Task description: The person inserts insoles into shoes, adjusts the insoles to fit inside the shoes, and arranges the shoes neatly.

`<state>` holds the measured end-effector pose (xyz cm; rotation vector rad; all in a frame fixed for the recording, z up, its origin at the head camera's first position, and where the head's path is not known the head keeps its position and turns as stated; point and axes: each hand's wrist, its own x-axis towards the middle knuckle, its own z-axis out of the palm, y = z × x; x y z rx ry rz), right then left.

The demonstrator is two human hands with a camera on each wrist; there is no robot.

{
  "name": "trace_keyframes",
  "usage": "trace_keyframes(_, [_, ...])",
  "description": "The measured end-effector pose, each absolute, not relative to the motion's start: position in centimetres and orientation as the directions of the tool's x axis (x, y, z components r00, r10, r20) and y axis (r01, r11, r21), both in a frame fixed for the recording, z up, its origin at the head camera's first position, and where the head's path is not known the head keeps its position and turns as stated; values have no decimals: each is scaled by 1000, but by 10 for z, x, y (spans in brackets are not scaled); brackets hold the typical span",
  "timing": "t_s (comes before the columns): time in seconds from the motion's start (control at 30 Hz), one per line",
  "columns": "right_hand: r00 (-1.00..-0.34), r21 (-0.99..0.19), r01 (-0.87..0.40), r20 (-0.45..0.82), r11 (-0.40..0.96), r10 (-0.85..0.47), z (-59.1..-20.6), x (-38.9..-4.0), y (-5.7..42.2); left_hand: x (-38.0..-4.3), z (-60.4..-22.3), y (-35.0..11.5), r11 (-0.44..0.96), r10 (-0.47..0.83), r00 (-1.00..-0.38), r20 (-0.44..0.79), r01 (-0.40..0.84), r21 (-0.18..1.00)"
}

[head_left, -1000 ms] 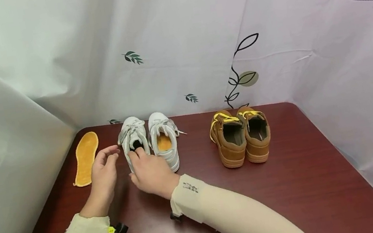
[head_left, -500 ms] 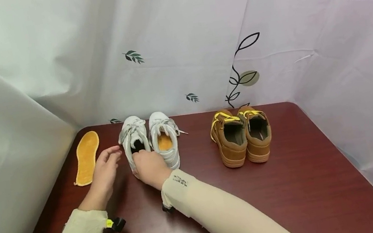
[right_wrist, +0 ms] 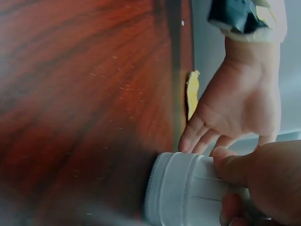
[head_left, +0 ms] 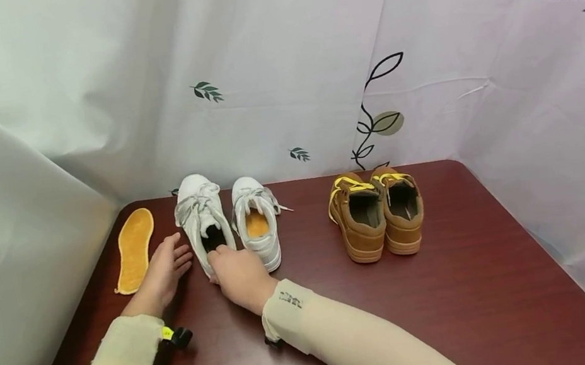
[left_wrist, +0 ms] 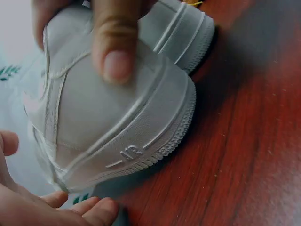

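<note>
A white lace-up sneaker (head_left: 196, 213) points toward the wall, its dark inside showing. My right hand (head_left: 241, 277) grips it by the heel, thumb pressed on the outside and fingers over the collar. That thumb (left_wrist: 117, 56) shows in the left wrist view against the heel's side. To the left of this shoe, my left hand (head_left: 162, 273) is held with fingers extended, holding nothing. Close on the right stands the second white sneaker (head_left: 263, 257), with an orange fuzzy lining inside. Beyond my left hand lies a loose orange insole (head_left: 135, 246).
Two brown shoes (head_left: 365, 231) with yellow laces stand side by side on the right of the dark red table (head_left: 475, 281). A pale printed curtain (head_left: 277, 83) hangs behind the table and along its sides.
The gripped white sneaker has shifted left, its toe swinging left and away. My right hand has settled on its heel. My left fingers have straightened. The other shoes and the insole stay put.
</note>
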<state>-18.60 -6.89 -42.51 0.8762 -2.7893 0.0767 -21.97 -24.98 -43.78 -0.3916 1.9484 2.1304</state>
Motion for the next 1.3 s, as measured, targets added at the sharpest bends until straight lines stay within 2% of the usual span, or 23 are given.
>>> trace_keyframes(0.2, [-753, 21, -613, 285, 790, -593, -432, -178, -59, -221, -448, -252, -323, 114, -936, -334, -353, 878])
trace_keyframes(0.43, [-726, 40, -647, 273, 762, -631, -437, -172, -52, -213, -452, -249, -273, 62, -968, -243, -251, 929])
trace_keyframes(0.6, [-697, 66, -660, 317, 748, -643, -443, -167, -46, -208, -455, -246, -284, 48, -983, -176, -182, 941])
trace_keyframes(0.83, [-606, 199, -678, 395, 708, -690, -452, -164, -40, -201, -456, -237, -164, 7, -997, -71, -71, 984])
trace_keyframes(1.07, [-528, 275, -686, 450, 674, -721, -448, -153, -22, -186, -447, -228, -217, -40, -999, -18, -9, 976])
trace_keyframes(1.23, [-480, 326, -670, 495, 666, -725, -432, -132, 3, -167, -428, -215, -245, -22, -993, 116, 118, 962])
trace_keyframes(1.3, [-480, 312, -674, 504, 670, -718, -425, -124, 14, -160, -420, -208, -231, 13, -985, 171, 163, 959])
